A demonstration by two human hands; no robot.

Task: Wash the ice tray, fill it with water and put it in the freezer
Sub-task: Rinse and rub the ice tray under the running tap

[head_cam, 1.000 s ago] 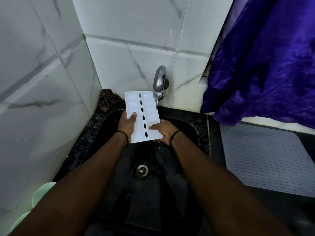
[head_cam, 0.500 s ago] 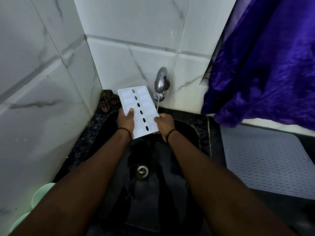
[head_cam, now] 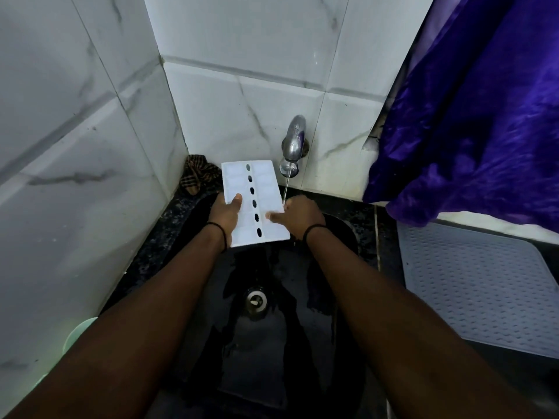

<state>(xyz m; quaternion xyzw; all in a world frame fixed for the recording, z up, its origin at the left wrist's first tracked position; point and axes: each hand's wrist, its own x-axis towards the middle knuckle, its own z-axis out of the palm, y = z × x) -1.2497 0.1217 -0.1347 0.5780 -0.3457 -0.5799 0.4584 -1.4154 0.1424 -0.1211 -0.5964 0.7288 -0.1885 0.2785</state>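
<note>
Both hands around the white ice tray [head_cam: 252, 201]: left hand [head_cam: 225, 214] and right hand [head_cam: 298, 216] at opposite edges.

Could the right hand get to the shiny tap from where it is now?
Probably yes. The right hand holds the ice tray just below the tap, and nothing stands between them; only the thin stream of water falls there. It would first have to let go of the tray, leaving it to the left hand.
</note>
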